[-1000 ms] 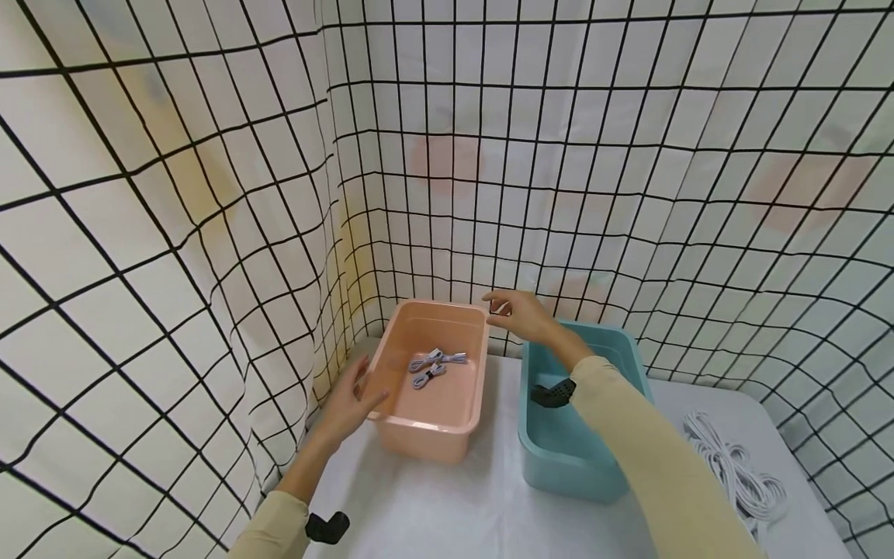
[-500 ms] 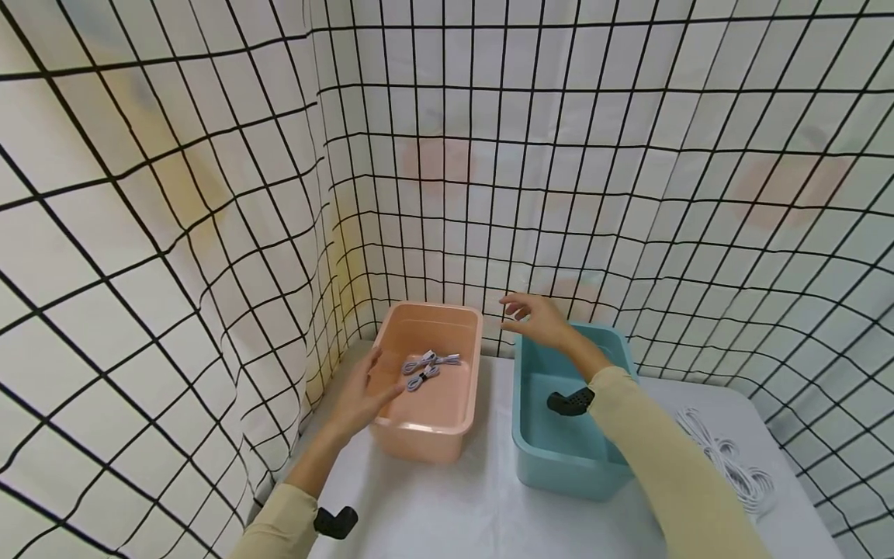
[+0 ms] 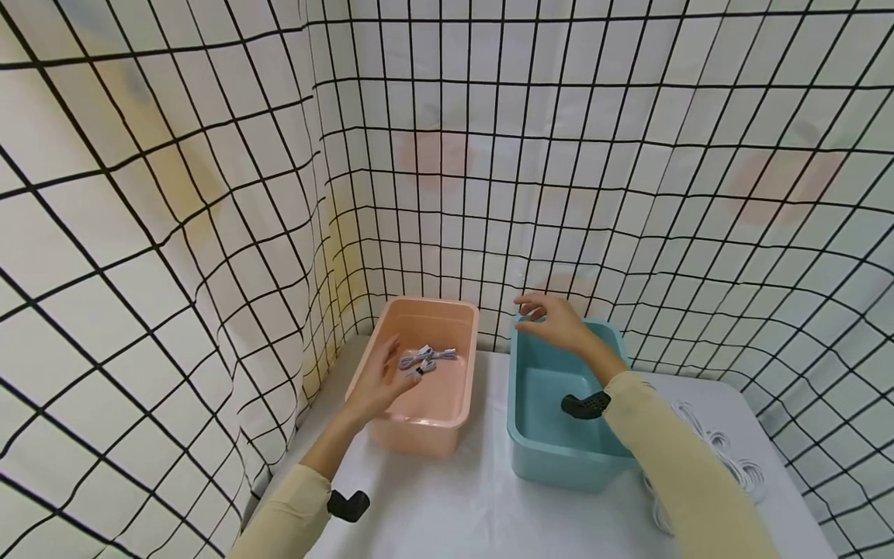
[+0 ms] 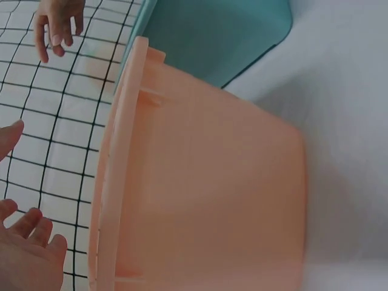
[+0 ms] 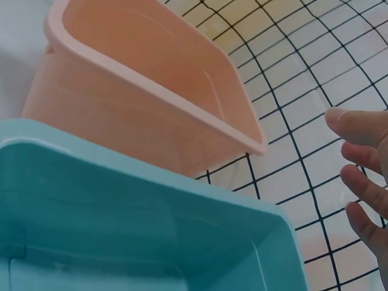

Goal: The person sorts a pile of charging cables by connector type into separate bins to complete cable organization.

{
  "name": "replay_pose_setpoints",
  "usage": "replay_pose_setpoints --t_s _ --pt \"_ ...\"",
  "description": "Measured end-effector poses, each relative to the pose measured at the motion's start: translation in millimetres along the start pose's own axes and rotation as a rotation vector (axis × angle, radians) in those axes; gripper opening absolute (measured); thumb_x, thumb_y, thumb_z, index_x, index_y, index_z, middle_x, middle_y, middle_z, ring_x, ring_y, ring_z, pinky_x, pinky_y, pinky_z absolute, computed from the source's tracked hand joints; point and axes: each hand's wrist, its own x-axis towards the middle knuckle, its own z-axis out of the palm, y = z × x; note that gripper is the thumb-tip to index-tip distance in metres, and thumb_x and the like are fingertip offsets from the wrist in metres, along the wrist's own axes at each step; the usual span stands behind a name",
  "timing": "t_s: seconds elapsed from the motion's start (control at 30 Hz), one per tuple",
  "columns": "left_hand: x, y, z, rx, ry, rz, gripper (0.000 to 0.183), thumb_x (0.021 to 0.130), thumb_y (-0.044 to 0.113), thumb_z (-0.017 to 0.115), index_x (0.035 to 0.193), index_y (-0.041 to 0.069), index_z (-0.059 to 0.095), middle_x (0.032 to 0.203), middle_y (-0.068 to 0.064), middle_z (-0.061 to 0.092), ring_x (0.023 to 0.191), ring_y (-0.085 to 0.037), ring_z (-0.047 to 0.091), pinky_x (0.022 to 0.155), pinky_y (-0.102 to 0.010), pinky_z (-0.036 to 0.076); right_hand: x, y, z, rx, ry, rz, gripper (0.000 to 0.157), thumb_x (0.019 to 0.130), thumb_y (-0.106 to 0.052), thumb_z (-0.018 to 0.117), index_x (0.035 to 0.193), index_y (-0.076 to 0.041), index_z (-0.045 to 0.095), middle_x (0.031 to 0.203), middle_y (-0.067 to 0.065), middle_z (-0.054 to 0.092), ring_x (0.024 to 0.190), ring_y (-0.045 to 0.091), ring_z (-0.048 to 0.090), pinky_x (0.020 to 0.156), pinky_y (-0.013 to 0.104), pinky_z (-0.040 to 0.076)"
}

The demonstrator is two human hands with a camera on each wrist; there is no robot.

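My left hand (image 3: 377, 386) hovers over the near-left part of the orange bin (image 3: 447, 404), fingers spread and holding nothing. Inside that bin lie small bundles of grey-white cable (image 3: 427, 357), partly covered by the left fingertips in the head view. My right hand (image 3: 555, 320) is above the far end of the teal bin (image 3: 552, 388), its fingers loosely bent with nothing between them. The left wrist view shows the left fingers (image 4: 36, 227) beside the orange rim. In the right wrist view the right fingers (image 5: 364, 188) stand apart against the grid.
A loose coil of white cable (image 3: 733, 458) lies on the white table (image 3: 475, 505) right of the teal bin, partly behind the right sleeve. Black grid netting (image 3: 447, 178) over pale cloth encloses the left, back and right sides.
The right hand has moved right, from the orange bin's far corner to over the teal bin. The left hand has shifted right and upward, over the orange bin. The view has shifted slightly.
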Motion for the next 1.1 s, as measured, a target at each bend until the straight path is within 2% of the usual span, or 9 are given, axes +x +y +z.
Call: replay_pose_setpoints --t_s 0.13,0.37,0.5,0.63,0.83,1.1 --pt "5.2 5.6 8.7 0.013 -0.002 -0.009 0.093 0.092 0.02 0.081 0.163 0.003 0.024 0.162 -0.022 0.033 0.15 -0.039 0.029 0.121 -0.054 0.024 -7.6 4.3 -8.0 -0.002 -0.002 0.008 0.05 0.094 -0.016 0.08 0.14 -0.008 0.063 0.12 0.016 0.069 0.107 0.034 0.066 0.082 0.05 0.057" --pt "8.1 16.3 27.8 -0.043 -0.037 -0.025 0.092 0.092 0.021 0.08 0.164 0.006 0.024 0.162 -0.023 0.033 0.148 -0.041 0.032 0.118 -0.06 0.029 -27.9 16.4 -19.2 0.044 0.017 0.019 0.054 0.094 -0.017 0.08 0.142 -0.003 0.061 0.121 0.023 0.067 0.107 0.038 0.066 0.085 0.052 0.057" --pt "12.0 19.2 37.1 -0.041 -0.062 0.001 0.093 0.092 0.022 0.08 0.164 0.008 0.024 0.161 -0.023 0.033 0.145 -0.042 0.037 0.116 -0.057 0.034 -36.3 22.7 -26.0 0.042 0.031 0.045 0.054 0.094 -0.018 0.079 0.143 -0.006 0.061 0.122 0.022 0.067 0.108 0.038 0.066 0.084 0.052 0.058" --pt "17.3 21.7 47.9 -0.053 -0.069 0.032 0.093 0.09 0.023 0.081 0.164 0.007 0.025 0.16 -0.022 0.034 0.145 -0.04 0.037 0.117 -0.054 0.033 -44.1 28.9 -33.3 0.007 0.044 0.069 0.054 0.095 -0.021 0.079 0.143 -0.006 0.06 0.123 0.019 0.068 0.109 0.036 0.066 0.083 0.051 0.058" --pt "21.3 22.4 61.7 -0.061 -0.058 0.027 0.092 0.091 0.025 0.082 0.163 0.009 0.028 0.158 -0.018 0.039 0.142 -0.037 0.041 0.115 -0.051 0.038 -54.1 34.4 -43.1 0.018 0.074 0.091 0.053 0.095 -0.02 0.078 0.143 -0.006 0.06 0.122 0.017 0.068 0.107 0.036 0.066 0.082 0.051 0.058" --pt "25.8 29.2 79.8 -0.073 -0.118 0.044 0.093 0.093 0.026 0.081 0.163 0.005 0.024 0.162 -0.018 0.035 0.148 -0.036 0.033 0.12 -0.053 0.029 -67.5 42.3 -53.5 0.002 0.085 0.113 0.053 0.097 -0.024 0.077 0.143 -0.004 0.06 0.124 0.02 0.067 0.109 0.037 0.064 0.082 0.053 0.057"
